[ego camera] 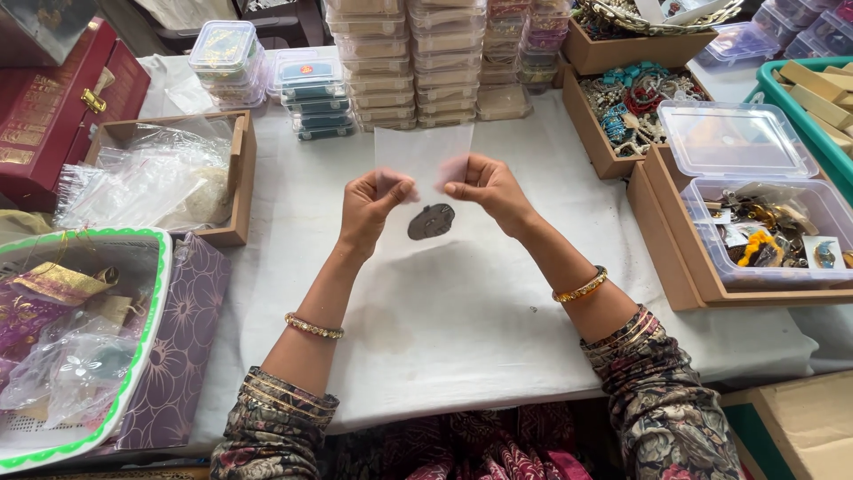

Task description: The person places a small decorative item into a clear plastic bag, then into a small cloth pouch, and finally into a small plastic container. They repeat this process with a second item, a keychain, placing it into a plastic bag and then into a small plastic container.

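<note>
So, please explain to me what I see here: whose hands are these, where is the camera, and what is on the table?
The camera sits on a person's head and looks down, so both arms are that person's own. The left hand and right hand together pinch the top of a thin clear pouch, with a dark round ornament inside or just behind it. Under them is a table with a white cloth. Around it: stacked clear boxes, a wooden tray of plastic bags, and open trays of jewellery.
</note>
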